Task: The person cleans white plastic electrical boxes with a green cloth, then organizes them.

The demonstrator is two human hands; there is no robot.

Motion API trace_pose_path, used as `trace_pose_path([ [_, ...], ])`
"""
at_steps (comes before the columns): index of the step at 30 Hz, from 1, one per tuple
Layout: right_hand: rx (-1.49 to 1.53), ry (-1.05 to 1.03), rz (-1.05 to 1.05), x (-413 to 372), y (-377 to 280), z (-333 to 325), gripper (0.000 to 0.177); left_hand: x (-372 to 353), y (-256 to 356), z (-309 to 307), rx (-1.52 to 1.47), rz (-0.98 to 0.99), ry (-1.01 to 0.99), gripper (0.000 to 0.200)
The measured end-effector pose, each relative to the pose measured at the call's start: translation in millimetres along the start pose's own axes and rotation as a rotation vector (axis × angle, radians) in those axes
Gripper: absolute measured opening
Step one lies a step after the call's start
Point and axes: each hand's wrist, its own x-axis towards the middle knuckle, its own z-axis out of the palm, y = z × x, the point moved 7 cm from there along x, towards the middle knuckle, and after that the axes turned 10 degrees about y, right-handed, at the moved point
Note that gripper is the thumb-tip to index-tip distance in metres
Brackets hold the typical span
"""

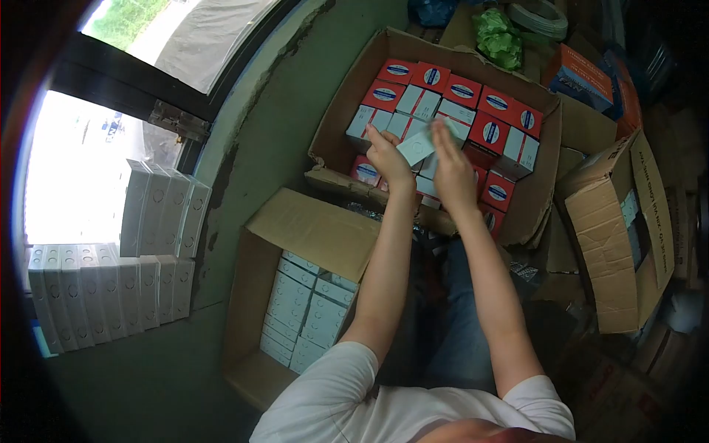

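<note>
A white plastic junction box [417, 149] with a round mark on its face is between my hands, above the big carton of red-and-white boxes. My left hand [390, 159] is closed on its left end, thumb up along the edge. My right hand [452, 173] lies along the right end with fingers stretched out, fingertips smeared by motion. Below them, the open carton [341, 140] holds rows of small red boxes [461, 90] with blue-and-white oval labels, and white-sided boxes [421, 103] among them.
Another open carton [247, 310] at lower left is packed with white boxes [288, 301]. White junction boxes [111, 295] stand stacked by the window at left. To the right is a tilted cardboard box [605, 255]. A green plastic bag [498, 38] lies behind the big carton.
</note>
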Motion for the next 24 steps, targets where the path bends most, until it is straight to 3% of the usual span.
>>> trace_pose_path([
  [3, 0.119, -0.096, -0.13, -9, -34, 9, 0.07, 6, -12, -8, -0.012, -0.039, 0.103, 0.051],
  [6, 0.037, -0.052, -0.138, -2, -17, 4, 0.069, 10, -8, -11, -0.045, -0.034, 0.078, 0.047],
  [10, -0.092, 0.087, 0.119, 8, 22, -15, 0.066, 5, 3, -5, -0.011, -0.032, -0.005, 0.044],
  [11, -0.093, 0.127, 0.046, 7, 13, -17, 0.066, 4, -1, -5, -0.029, -0.055, 0.019, 0.044],
  [14, -0.01, 0.025, -0.113, -4, -25, -1, 0.065, 4, -7, -5, -0.064, -0.11, 0.074, 0.042],
  [17, 0.053, -0.243, -0.083, -2, -37, 5, 0.063, 6, -9, -12, -0.069, -0.161, 0.091, 0.041],
  [20, -0.001, -0.073, 0.069, 7, -4, -3, 0.061, 7, -12, -2, -0.05, -0.206, -0.006, 0.048],
  [24, 0.111, 0.166, 0.059, 11, 11, -19, 0.056, -9, -33, 16, 0.002, -0.509, -0.246, 0.043],
])
